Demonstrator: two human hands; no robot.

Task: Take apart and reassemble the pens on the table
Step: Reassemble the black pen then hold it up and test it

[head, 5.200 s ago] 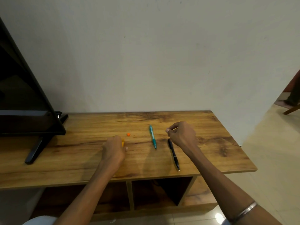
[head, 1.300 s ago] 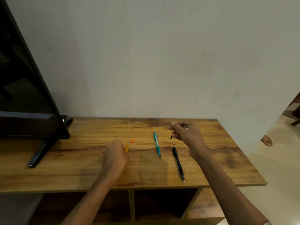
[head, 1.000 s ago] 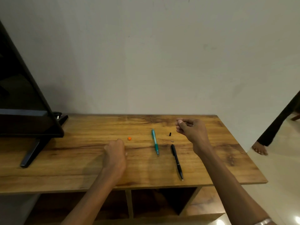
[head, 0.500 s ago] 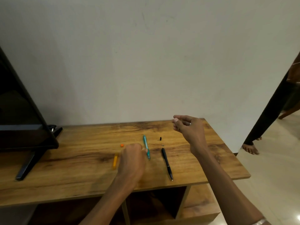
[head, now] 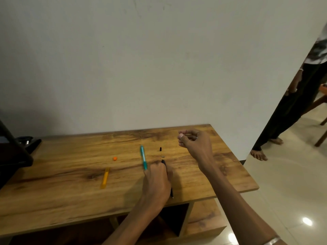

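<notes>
Several pen parts lie on the wooden table (head: 53, 200). My left hand (head: 156, 181) rests over the black pen (head: 163, 162), fingers closed around its barrel; the pen's tip pokes out below the hand near the front edge. My right hand (head: 196, 145) hovers above the back right of the table, pinching a thin pen part (head: 188, 134) between thumb and fingers. A teal pen (head: 143, 157) lies just left of my left hand. An orange barrel (head: 105, 177) and a small orange cap (head: 115, 158) lie further left. Two tiny dark pieces (head: 160, 148) sit behind the black pen.
A black TV (head: 12, 156) on its stand occupies the table's left end. Another person (head: 290, 106) stands barefoot on the tiled floor at the right, beside a wooden chair leg (head: 321, 138). Open shelf compartments (head: 177, 218) sit under the tabletop.
My left hand let go of the orange barrel, which now lies on the table, and moved right onto the black pen. My right hand stayed raised, still pinching its thin part.
</notes>
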